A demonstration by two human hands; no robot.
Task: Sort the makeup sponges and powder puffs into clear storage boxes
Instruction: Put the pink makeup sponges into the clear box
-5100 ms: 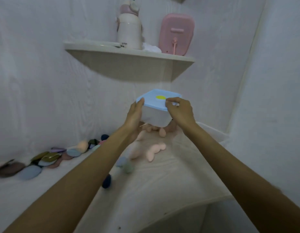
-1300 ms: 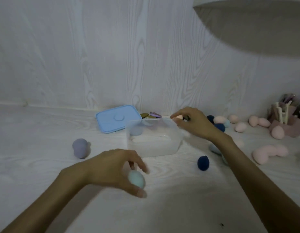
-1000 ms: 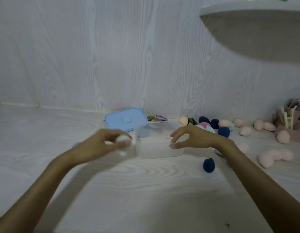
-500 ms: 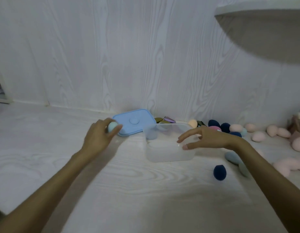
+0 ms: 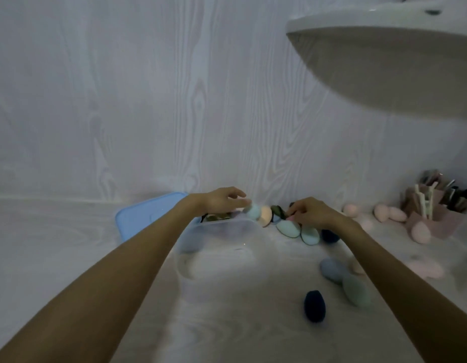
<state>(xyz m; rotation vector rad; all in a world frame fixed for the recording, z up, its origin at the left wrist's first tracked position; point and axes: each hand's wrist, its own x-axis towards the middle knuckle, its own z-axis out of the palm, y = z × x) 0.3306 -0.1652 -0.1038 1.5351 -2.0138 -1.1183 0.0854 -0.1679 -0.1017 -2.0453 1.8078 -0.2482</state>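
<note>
Head view shows the clear storage box (image 5: pixel 216 237) open on the counter with its blue lid (image 5: pixel 146 218) behind, and the person's crowding hands could knock sponges off its far rim. The left hand (image 5: pixel 222 203) reaches over the box, fingers pinching a pale blue sponge (image 5: pixel 253 212). The right hand (image 5: pixel 308 213) curls among the row of puffs (image 5: pixel 287 227); whether it grips one cannot be told.

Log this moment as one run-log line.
left hand: over clear box, light blue sponge at fingertips | right hand: reaching into sponge row | blue lid: off, behind box
</note>
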